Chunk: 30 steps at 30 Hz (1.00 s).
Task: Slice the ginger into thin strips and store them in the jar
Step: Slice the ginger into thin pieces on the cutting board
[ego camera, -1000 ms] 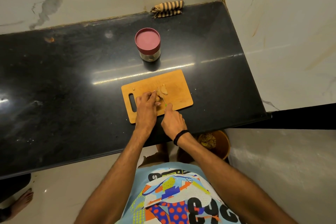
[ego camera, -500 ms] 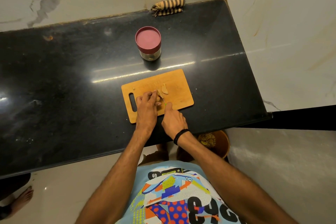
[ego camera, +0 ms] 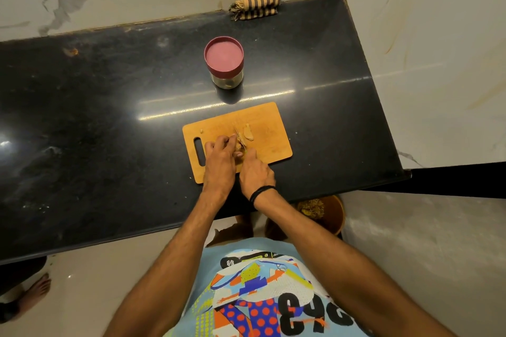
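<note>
A wooden cutting board lies on the black counter near its front edge. My left hand pins a piece of ginger to the board with curled fingers. My right hand grips a small knife whose thin blade runs across the ginger, just right of my left fingertips. A cut slice of ginger lies on the board beside the blade. Behind the board stands the glass jar with its maroon lid on.
A folded striped cloth lies at the counter's back edge against the wall. A brown bin with scraps stands on the floor below the counter's front right. Another person's bare foot shows at the lower left.
Both hands stay on the board over the ginger; the knife has shifted only slightly. The camera view has drifted a little.
</note>
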Available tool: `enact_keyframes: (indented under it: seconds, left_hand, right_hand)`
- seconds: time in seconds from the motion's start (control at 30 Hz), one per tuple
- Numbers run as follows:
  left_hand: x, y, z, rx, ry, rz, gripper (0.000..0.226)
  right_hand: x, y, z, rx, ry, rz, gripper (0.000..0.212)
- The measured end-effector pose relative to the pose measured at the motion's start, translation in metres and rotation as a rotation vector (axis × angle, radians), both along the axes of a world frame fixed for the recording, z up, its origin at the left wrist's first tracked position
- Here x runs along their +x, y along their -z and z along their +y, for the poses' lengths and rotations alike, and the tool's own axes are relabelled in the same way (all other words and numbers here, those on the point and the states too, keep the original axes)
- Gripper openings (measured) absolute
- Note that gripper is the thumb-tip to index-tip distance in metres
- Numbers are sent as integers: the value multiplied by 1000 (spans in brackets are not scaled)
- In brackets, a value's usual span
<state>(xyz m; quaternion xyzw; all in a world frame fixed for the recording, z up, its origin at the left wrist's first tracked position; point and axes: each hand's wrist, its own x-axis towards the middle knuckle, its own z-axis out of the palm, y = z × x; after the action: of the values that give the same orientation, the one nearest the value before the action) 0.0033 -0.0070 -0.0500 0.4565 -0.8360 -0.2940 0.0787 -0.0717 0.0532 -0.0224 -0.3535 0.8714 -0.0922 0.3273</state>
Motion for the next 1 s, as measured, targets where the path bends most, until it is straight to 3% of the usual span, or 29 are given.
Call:
enact_keyframes:
  seconds: [0.37,0.73,1.0]
  left_hand:
    - [-2,3,-7,-12,8,-4,43]
    - [0,4,-9,14,9,9,42]
    - [0,3,-9,31,1,9,43]
  right_hand:
    - [5,11,27,38,-31,92,10]
    - [-17,-1,25,54,12,-38,22]
    - [-18,0,30,1,40,-59,15]
